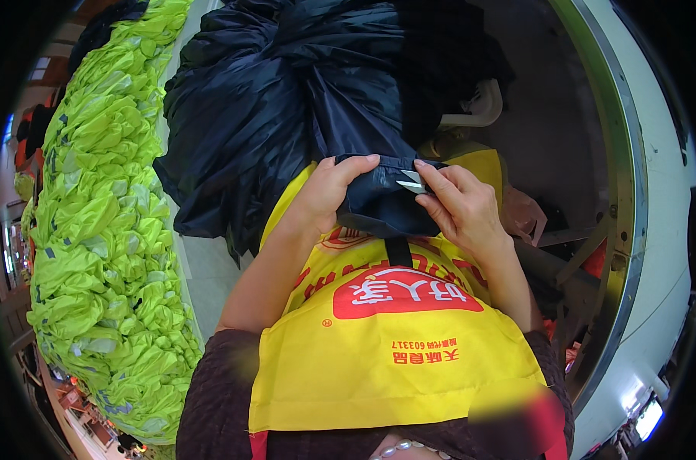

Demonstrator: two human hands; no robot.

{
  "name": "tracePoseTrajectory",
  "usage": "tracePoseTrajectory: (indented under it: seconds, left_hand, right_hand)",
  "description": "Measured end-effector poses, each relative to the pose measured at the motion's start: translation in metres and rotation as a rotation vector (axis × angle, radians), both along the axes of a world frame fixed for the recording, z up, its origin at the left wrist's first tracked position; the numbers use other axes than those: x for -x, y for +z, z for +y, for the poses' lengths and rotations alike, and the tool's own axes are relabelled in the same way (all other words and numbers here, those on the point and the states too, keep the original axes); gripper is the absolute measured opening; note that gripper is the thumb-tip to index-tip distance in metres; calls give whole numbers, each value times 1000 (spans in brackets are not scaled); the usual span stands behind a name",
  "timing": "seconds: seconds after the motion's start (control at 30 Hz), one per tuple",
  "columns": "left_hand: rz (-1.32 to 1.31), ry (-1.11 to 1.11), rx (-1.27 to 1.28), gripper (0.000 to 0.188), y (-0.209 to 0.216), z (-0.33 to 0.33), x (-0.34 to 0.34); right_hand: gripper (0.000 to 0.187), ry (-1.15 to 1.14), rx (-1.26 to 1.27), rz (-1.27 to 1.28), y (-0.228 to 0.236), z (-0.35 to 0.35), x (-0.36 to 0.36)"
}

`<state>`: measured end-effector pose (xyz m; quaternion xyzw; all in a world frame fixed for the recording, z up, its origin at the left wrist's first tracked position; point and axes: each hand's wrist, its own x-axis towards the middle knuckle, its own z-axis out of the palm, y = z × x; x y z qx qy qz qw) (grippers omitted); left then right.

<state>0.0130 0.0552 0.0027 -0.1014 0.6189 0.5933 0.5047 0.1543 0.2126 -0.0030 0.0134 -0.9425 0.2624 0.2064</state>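
My left hand is closed on the edge of a dark navy piece of fabric, its thumb lying along the top of a seam or hem. My right hand holds small thread snips. Their two pointed blades are apart and point left, over the fabric. The thumb and forefinger of that hand are also close to the fabric's right edge; whether they pinch it I cannot tell. From this piece the cloth runs up into a large gathered heap of navy fabric. The snips' handles are hidden in my palm.
A long pile of bright yellow-green garments lies on the left. A yellow apron covers my lap, below the cloth. At the right stand a curved metal edge and a pale table surface. A white curved plastic part sits beyond my right hand.
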Motion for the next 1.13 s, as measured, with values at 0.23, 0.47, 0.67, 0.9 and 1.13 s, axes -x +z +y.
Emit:
tracePoseTrajectory:
  seconds: [0.23,0.47,0.67,0.9,1.13]
  left_hand:
    - [4,2,-17,58,-3,1,-1]
    - [-22,-49,-33,56,-4,1,-1]
    - [-9,2,50,46,-7,4,0]
    - [-45,-142,-34,73,-27,0,2]
    - [165,-121,8,58,-13,-12,5]
  right_hand:
    - [33,4,-48,37,-5,-2,9]
    - [32,26,-48,78,-8,-1,12]
    - [27,62,-65,154,-15,3,16]
    - [19,-147,525,146,-23,-8,19]
    - [28,-320,1110,-12,-20,11,16]
